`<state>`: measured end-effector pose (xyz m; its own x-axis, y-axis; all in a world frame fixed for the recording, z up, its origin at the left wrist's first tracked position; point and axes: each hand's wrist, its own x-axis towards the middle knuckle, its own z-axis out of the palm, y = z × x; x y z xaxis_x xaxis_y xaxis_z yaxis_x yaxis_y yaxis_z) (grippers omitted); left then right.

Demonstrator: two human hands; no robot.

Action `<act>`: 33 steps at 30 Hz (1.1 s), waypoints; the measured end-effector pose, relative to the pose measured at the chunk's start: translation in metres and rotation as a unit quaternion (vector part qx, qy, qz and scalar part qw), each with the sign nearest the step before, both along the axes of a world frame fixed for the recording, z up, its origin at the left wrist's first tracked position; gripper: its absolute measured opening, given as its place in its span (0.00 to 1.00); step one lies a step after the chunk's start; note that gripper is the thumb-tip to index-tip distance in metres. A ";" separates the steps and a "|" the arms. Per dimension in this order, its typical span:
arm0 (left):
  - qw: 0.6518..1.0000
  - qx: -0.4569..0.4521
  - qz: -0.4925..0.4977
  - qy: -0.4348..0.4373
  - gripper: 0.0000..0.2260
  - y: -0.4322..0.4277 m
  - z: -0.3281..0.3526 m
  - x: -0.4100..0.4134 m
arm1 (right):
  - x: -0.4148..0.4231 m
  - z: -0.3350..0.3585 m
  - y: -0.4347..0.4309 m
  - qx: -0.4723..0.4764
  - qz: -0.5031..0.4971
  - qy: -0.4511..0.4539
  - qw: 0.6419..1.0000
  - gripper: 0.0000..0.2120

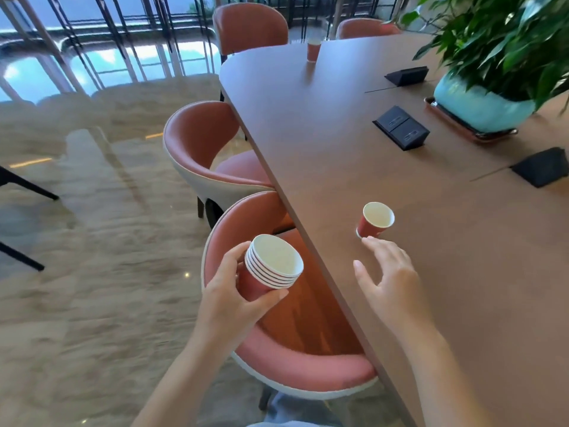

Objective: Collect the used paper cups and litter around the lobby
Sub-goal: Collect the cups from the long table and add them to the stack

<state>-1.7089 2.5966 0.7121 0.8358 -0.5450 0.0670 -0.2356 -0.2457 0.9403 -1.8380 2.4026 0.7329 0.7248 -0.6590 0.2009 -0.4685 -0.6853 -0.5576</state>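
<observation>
Head view: table (323, 155) left edge runs diagonally, nearest chair (292, 371) tucked under it. Bare tabletop all round single cup (374, 221). Single cup: red wall, white inside, upright, near left edge. Right hand (391, 282): fingers spread, released, gripping nothing; fingertips just beside cup base, contact unclear. Left hand (228, 291), off edge above chair, grasps cup stack (271, 266), apparently five nested. Loose cups on table: two; far cup (314, 50) near far-end edge. Socket boxes (400, 131): three.
</observation>
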 end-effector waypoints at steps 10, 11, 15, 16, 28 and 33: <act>1.000 0.025 -0.018 -0.005 0.31 -0.093 -0.012 0.034 | 0.024 -0.031 -0.106 0.036 -0.040 0.033 0.998 0.20; 0.999 0.029 -0.019 -0.003 0.31 -0.100 -0.014 0.036 | 0.026 -0.034 -0.115 0.039 -0.043 0.035 0.998 0.21; 0.999 0.049 -0.021 -0.006 0.31 -0.124 -0.019 0.042 | 0.035 -0.051 -0.147 0.060 -0.057 0.049 0.995 0.25; 0.998 0.055 -0.020 -0.006 0.30 -0.129 -0.021 0.043 | 0.038 -0.057 -0.154 0.069 -0.061 0.051 0.994 0.27; 0.995 0.102 -0.002 0.014 0.31 -0.150 -0.035 0.048 | 0.067 -0.103 -0.187 0.130 -0.062 0.069 0.987 0.39; 0.994 0.106 0.012 0.023 0.31 -0.150 -0.037 0.047 | 0.071 -0.112 -0.191 0.140 -0.064 0.073 0.985 0.38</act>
